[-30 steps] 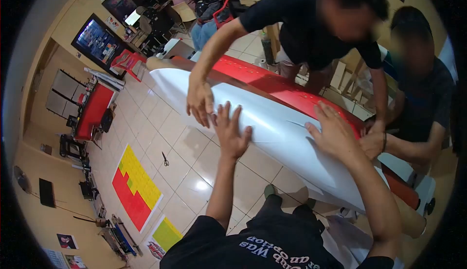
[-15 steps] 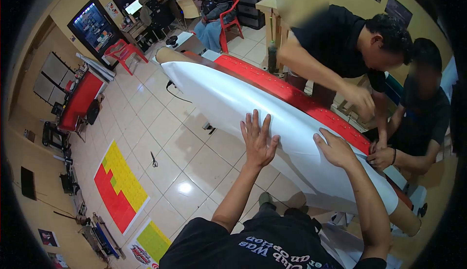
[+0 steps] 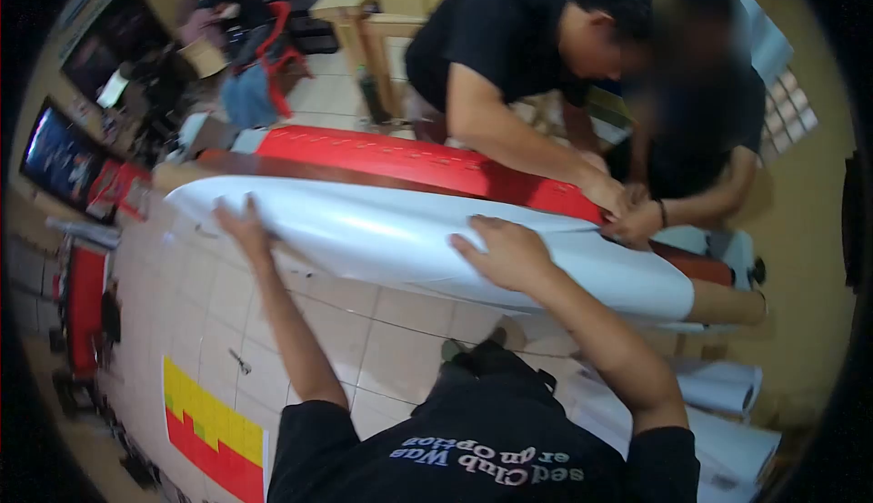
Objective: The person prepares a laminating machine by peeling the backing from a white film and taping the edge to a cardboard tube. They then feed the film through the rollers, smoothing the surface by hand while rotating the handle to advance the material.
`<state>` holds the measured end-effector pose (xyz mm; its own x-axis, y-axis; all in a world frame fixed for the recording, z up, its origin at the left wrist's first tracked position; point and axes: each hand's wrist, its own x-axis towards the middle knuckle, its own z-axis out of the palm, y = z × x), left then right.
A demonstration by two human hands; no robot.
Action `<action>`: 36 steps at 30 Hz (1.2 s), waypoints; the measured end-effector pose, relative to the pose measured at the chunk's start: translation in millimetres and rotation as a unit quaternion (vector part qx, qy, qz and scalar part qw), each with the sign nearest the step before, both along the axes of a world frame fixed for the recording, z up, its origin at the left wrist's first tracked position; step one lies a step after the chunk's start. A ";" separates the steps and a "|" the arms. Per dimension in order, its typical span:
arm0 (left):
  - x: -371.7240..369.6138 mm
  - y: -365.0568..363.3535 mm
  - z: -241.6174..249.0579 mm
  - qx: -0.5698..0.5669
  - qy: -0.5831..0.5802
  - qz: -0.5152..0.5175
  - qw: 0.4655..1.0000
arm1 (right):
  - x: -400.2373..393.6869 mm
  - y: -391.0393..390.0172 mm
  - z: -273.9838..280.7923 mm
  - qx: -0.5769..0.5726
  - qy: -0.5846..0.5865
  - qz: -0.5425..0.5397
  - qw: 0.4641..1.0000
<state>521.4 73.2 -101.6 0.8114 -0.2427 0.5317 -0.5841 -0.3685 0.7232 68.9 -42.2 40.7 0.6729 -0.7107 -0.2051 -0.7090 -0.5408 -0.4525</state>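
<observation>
A big white sheet point(image 3: 364, 235), rolled around a brown cardboard tube point(image 3: 730, 303), stretches across the view in front of me. My left hand point(image 3: 244, 227) rests on its left part with fingers spread. Farther right, my right hand point(image 3: 511, 256) lies flat on the white surface, thumb apart from the fingers. Behind the sheet runs a long red machine part point(image 3: 409, 157). At its right end, the hands of two other people point(image 3: 627, 212) meet at the sheet's edge; what their fingers hold is hidden.
Two people in dark shirts lean in across the machine. Large white rolls point(image 3: 718, 385) lie at lower right. On the tiled floor are scissors point(image 3: 239, 362) and a yellow and red printed sheet point(image 3: 214, 435). A wooden stand point(image 3: 350, 12) rises behind.
My view has turned right. My left hand has moved along the sheet toward its left end, and my right hand stays on it. A co-worker's raised hand has come down to the sheet's edge.
</observation>
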 end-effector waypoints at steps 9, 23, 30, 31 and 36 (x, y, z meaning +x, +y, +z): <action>-25.0 -7.0 33.2 -0.077 0.090 -0.026 0.993 | -28.4 16.6 -0.3 -0.096 -0.096 0.042 0.990; -55.6 -6.2 53.8 -0.100 0.172 -0.063 0.978 | -153.6 -5.3 21.4 0.008 0.093 -0.243 0.966; -63.9 -9.8 58.2 -0.116 0.181 -0.067 0.974 | -148.8 -8.8 8.2 -0.032 0.077 -0.299 0.951; -64.2 -8.9 58.3 -0.115 0.182 -0.067 0.974 | -148.5 -7.7 8.4 -0.031 0.076 -0.301 0.950; -63.4 -10.8 59.3 -0.127 0.201 -0.074 0.968 | -146.0 -7.7 7.1 -0.075 0.063 -0.309 0.946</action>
<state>458.0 62.4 -42.3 0.9316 -0.2750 0.2377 -0.2692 -0.0827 0.9595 -77.1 -49.9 47.8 0.0956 -0.9880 -0.1210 -0.9540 -0.0562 -0.2945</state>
